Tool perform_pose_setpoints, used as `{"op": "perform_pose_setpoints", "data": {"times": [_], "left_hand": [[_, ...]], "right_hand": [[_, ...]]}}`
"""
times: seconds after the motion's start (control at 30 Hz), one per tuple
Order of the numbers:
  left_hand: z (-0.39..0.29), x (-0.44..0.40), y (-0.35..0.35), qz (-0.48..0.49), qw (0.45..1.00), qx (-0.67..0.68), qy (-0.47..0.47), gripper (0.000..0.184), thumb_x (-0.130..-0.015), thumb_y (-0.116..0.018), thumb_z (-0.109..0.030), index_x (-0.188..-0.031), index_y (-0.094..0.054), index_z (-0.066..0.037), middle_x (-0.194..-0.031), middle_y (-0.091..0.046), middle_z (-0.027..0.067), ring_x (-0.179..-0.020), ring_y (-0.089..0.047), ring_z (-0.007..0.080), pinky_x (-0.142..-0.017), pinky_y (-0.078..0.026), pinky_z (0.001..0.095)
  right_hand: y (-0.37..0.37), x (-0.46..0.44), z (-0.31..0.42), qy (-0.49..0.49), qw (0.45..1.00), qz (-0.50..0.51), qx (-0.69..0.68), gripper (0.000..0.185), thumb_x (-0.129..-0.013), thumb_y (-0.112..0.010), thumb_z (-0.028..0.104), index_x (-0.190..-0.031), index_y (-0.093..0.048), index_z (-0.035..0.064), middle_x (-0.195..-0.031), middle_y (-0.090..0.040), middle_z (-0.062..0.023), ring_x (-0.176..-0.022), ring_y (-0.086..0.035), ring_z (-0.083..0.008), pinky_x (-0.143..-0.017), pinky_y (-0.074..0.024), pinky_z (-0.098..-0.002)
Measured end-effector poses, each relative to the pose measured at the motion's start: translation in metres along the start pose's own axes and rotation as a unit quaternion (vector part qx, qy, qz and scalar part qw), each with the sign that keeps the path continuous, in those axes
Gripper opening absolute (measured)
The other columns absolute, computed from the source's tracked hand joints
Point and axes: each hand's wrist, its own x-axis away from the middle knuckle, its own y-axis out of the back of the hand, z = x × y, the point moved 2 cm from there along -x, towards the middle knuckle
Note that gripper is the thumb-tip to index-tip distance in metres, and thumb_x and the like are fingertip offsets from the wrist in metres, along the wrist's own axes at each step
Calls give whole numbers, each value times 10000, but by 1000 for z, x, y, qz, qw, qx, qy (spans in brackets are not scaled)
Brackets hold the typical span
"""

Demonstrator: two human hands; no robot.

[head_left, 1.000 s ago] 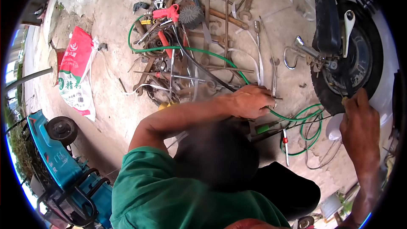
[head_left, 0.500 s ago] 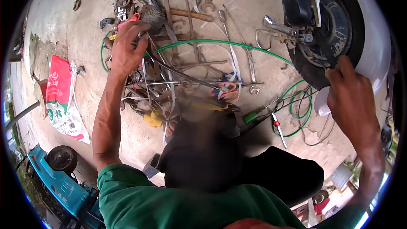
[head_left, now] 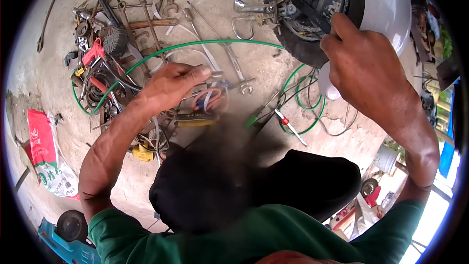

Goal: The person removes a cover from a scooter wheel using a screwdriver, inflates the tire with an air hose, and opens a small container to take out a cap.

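My left hand (head_left: 173, 85) is closed over the tool pile, thumb forward, with a short shiny metal rod end (head_left: 215, 75) sticking out past the thumb; the rest of it is hidden in the palm. My right hand (head_left: 364, 61) is at the wheel (head_left: 317, 17), its fingers curled at the lower end of a black flat bar (head_left: 312, 14) with pale lettering. The bar lies across the hub side. Below my left hand are a coil of orange cord (head_left: 207, 99) and a black and yellow tool handle (head_left: 195, 116).
Wrenches, a hammer handle (head_left: 154, 23), a round wire brush (head_left: 115, 40) and a red-handled tool (head_left: 94, 51) crowd the concrete at left. A green cable (head_left: 195, 42) arcs across to the wheel. A red and white sack (head_left: 44, 146) lies far left, near a teal machine (head_left: 68, 244).
My left hand has left the wire brush and come down and right, now with a shiny metal piece in it. My right hand stays by the wheel. The view has swung right.
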Motion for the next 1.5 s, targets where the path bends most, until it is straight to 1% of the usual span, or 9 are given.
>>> {"op": "perform_pose_setpoints", "data": {"times": [0.03,0.2,0.37,0.4,0.5,0.53,0.63,1.23,1.5], "left_hand": [[-18,2,6,-27,995,97,4,473,-1000,-680,-465,-1102,-742,-7,-803,-677,40,-779,-648,87,-707,-499,279],[-92,-8,-37,126,975,167,-78,359,-990,-730,-381,-960,-689,-25,-693,-492,-53,-648,-462,42,-583,-390,258],[-122,-67,-92,1,971,102,-217,361,-966,-746,-353,-901,-694,-2,-664,-524,11,-644,-473,101,-586,-399,317],[-118,-81,-94,-52,966,41,-251,329,-941,-753,-334,-895,-705,-12,-689,-600,86,-645,-558,206,-616,-446,383],[-106,-97,-98,-182,930,-67,-312,283,-915,-751,-310,-910,-720,-29,-771,-667,142,-716,-644,327,-665,-488,447],[-104,-101,-96,-205,926,-108,-297,301,-916,-693,-355,-979,-719,-61,-970,-729,166,-892,-710,390,-756,-563,513],[-102,-107,-83,-264,891,-200,-309,249,-915,-693,-323,-1002,-719,-91,-1005,-719,130,-885,-713,375,-751,-571,509],[-97,-114,-96,-291,873,-158,-357,227,-928,-692,-310,-938,-691,-83,-926,-704,120,-788,-716,372,-666,-582,489],[-117,-107,-86,-226,932,-114,-261,321,-978,-633,-346,-914,-742,-50,-841,-736,207,-805,-726,416,-727,-589,520]], "right_hand": [[0,0,0,4,1000,-2,3,167,-738,-677,-33,-903,-702,-26,-985,-581,-149,-688,-681,-326,-666,-565,-440],[0,0,0,12,1000,-15,5,174,-728,-684,-30,-901,-702,-23,-986,-583,-149,-683,-683,-323,-668,-569,-437],[-1,1,-3,14,1000,-27,-2,155,-725,-687,-27,-879,-688,-19,-989,-585,-152,-682,-682,-325,-668,-567,-436],[-1,1,-3,16,999,-28,-7,149,-726,-687,-27,-875,-685,-18,-990,-586,-152,-680,-681,-325,-668,-567,-436],[-2,2,-3,16,1000,-13,-7,138,-732,-686,-21,-870,-678,-17,-991,-584,-151,-679,-678,-326,-663,-563,-437],[-2,1,-3,18,1000,-6,-4,136,-734,-687,-19,-870,-676,-17,-990,-583,-150,-679,-676,-326,-661,-561,-438],[-1,1,-3,17,1000,-10,-4,136,-740,-689,-9,-876,-679,-15,-989,-582,-144,-684,-674,-324,-656,-557,-441],[1,-2,-4,7,999,24,-28,167,-786,-670,-27,-950,-705,-20,-964,-557,-127,-696,-674,-310,-665,-564,-438],[-1,-2,-3,3,1000,14,-15,183,-786,-687,-17,-968,-709,-11,-976,-569,-124,-725,-680,-314,-677,-564,-438]]}}
